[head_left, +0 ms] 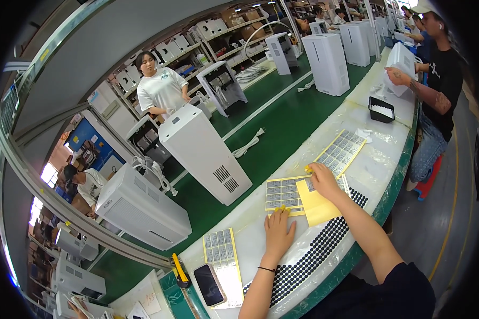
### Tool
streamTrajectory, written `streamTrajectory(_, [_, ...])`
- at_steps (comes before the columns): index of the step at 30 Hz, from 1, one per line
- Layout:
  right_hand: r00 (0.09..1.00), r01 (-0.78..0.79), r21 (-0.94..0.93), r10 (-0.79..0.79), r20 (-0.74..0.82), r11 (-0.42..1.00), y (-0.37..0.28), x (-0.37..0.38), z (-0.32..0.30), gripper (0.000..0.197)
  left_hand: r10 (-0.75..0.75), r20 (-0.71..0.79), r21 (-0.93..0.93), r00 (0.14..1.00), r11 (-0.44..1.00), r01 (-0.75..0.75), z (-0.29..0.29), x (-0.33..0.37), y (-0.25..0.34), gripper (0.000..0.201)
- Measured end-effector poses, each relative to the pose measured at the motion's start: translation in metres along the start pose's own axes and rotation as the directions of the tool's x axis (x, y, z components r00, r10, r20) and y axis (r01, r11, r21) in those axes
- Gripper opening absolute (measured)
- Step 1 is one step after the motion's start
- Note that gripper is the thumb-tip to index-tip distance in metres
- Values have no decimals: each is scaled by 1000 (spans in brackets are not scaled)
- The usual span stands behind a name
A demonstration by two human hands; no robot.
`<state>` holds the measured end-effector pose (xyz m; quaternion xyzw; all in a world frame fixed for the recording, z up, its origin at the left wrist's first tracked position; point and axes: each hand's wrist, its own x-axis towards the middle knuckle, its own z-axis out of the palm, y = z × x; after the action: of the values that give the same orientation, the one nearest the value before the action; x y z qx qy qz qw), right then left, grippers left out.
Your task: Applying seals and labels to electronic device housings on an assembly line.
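Fingers point(275, 218) of the left hand point(278, 238) are kept loosely together, thumb apart, their yellow-covered tips rested on the lower edge of a label sheet point(282, 192). On the right hand point(325, 182), they are curled near its upper right corner; whether anything is pinched cannot be told. A yellow sheet point(318, 211) is laid between.

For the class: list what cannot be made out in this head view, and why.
All in the head view:
- Print on the label sheets: too small.
- Whatever lies under the yellow sheet: covered by it.
- Some black dots: hidden by the left forearm.
- Palms of the left hand and right hand: hidden by their backs.
- Dark sleeve: cut off by the lower edge.
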<state>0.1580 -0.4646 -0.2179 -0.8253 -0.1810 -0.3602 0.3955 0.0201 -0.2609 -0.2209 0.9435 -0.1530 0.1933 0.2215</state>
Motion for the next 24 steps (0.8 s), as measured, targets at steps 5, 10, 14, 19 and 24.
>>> streamTrajectory(5, [976,-104,5,101,193,995,0,1,-5,15,-2,22,8,1000,1000,2,-4,-2,2,43])
streamTrajectory(10, [973,21,17,-24,231,1000,4,-3,-4,15,21,38,17,999,1000,-21,-2,-2,3,42])
streamTrajectory(14, [970,69,30,-74,232,997,-2,-5,-3,16,23,45,24,999,999,-24,-3,-4,3,42])
streamTrajectory(19, [965,79,28,-84,249,996,-1,-7,-1,16,26,52,16,998,1000,-27,-5,-4,3,41])
streamTrajectory(24, [962,75,22,-79,262,997,1,-7,0,15,27,50,9,998,1000,-27,-7,-4,4,41])
